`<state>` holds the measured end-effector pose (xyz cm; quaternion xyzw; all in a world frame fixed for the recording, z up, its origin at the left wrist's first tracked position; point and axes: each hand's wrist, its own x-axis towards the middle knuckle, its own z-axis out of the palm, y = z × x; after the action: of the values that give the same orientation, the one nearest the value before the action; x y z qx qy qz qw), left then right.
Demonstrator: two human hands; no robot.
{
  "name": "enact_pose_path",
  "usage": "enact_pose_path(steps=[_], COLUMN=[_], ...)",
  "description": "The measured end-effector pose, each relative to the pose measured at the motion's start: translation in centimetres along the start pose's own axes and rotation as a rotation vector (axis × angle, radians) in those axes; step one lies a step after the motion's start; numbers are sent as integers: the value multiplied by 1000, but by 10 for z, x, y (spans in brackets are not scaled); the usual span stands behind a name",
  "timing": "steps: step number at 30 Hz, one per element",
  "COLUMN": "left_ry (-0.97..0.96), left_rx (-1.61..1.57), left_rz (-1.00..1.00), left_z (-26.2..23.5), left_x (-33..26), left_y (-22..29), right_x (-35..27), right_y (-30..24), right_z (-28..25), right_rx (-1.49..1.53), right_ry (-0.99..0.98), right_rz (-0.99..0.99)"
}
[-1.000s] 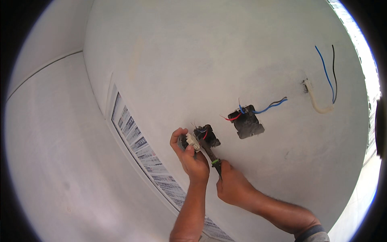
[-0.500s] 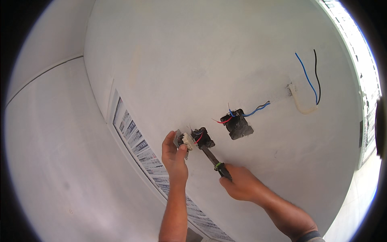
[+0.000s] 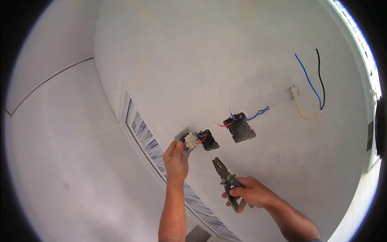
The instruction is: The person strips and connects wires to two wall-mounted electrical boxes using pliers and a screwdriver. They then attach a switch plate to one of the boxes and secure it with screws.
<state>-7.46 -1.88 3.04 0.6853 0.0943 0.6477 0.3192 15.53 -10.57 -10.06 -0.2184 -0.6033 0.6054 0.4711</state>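
Note:
My left hand (image 3: 175, 163) grips a wall socket insert (image 3: 189, 141) by its grey metal frame, its cream back turned toward the wall box. Red and dark wires run from it into the smaller black wall box (image 3: 209, 141) just to its right. In my right hand (image 3: 252, 192) are combination pliers (image 3: 226, 181) with dark jaws and green-and-black handles. The pliers' jaws point up and left, below the small box and apart from it. My right fingers wrap round the handles, which stand somewhat spread.
Up and right, a larger black wall box (image 3: 242, 130) has red and blue wires sticking out. Farther right a cream conduit (image 3: 301, 112) leaves the wall with a blue wire (image 3: 308, 74) and a black wire (image 3: 320, 78). A framed, paper-covered panel (image 3: 141, 129) runs diagonally at left.
My right hand has drawn the pliers down, away from the small wall box, and turned them so both handles show. My left hand has tilted the socket insert, showing more of its back.

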Motion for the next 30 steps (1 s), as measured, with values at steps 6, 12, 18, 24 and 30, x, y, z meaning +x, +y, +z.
enact_pose_path(steps=[6, 12, 18, 24, 30], left_ry=[25, 39, 41, -19, -76], left_rx=[224, 511, 648, 603, 601], left_rz=[80, 153, 103, 82, 194], left_z=[14, 24, 28, 29, 27], left_x=[2, 8, 10, 14, 14], left_y=[6, 10, 15, 17, 15], right_x=[3, 10, 31, 41, 50], right_y=[-9, -27, -33, -41, -37], right_z=[-3, -3, 5, 8, 10], right_rx=[66, 136, 205, 212, 262], right_ry=[-104, -129, -130, -147, -164], right_rz=[-60, -67, -110, -162, -171])
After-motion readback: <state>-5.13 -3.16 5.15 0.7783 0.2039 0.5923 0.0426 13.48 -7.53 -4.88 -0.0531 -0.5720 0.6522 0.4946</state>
